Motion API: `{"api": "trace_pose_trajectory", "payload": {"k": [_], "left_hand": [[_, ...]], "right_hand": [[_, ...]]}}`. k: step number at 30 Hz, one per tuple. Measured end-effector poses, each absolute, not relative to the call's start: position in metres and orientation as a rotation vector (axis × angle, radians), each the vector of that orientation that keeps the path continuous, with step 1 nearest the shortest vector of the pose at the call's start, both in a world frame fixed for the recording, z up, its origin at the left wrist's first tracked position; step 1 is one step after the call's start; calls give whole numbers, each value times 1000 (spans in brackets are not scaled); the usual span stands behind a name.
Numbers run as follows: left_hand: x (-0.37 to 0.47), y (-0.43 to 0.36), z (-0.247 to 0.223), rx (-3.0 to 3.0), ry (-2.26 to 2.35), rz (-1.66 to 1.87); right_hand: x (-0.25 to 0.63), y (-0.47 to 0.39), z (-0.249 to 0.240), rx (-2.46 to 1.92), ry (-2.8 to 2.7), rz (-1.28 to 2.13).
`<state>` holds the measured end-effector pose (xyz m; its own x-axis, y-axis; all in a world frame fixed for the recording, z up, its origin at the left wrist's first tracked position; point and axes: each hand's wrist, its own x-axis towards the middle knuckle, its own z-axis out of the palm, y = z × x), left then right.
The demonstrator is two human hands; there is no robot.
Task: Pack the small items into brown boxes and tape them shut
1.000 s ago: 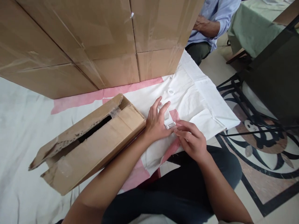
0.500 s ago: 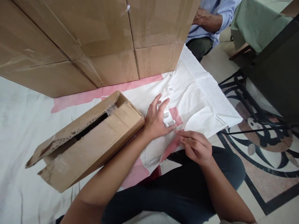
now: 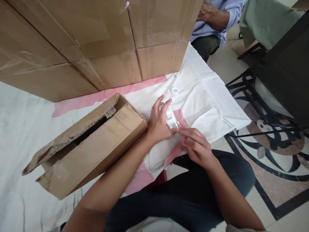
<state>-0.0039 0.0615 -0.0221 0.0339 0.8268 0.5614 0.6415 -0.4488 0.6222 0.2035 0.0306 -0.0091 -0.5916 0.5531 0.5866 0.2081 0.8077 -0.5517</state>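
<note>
My left hand [image 3: 158, 124] grips a small white tape dispenser [image 3: 170, 116] from its left side, with the thumb along the near edge and the fingers raised around the far side. A greyish strip shows at the dispenser's near end. My right hand [image 3: 196, 145] is pinched, its fingertips touching that near end beside my left thumb. What lies between those fingertips is too small to make out. Beyond the hands, a white ring [image 3: 175, 91] lies on the white and pink cloth [image 3: 205, 96], with a tiny ring-like piece [image 3: 175, 75] farther back.
An opened long cardboard box [image 3: 96, 151] lies beside my left forearm. Taped cardboard boxes [image 3: 101, 42] stack up behind it. At the back right another person [image 3: 214, 19] sits with hands together. A dark folding chair [image 3: 275, 74] stands on the patterned floor to the right.
My right hand has moved left and slightly up, its fingertips now at the dispenser's near end. My left hand keeps its hold, and the view has shifted a little.
</note>
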Motion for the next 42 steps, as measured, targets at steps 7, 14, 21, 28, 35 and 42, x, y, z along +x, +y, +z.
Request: {"api": "trace_pose_trajectory", "payload": {"k": [7,14,21,28,35,42], "left_hand": [[-4,62,-21,2117,1525,1367],[-3,63,-25,2137,1560,1328],[-5,64,-25,2148,1552,1303],[-4,64,-27,2151,1552,1331],[-3,63,-26,2173,1554,1266],[-23,60,-3,2144,1416,840]], "right_hand": [[205,33,-10,-557,-2177,558],[210,33,-15,-585,-2188,556],[211,32,-16,-560,-2169,475],[210,33,-8,-597,-2292,493],[210,34,-7,-601,-2314,533],[211,35,-9,-590,-2305,508]]}}
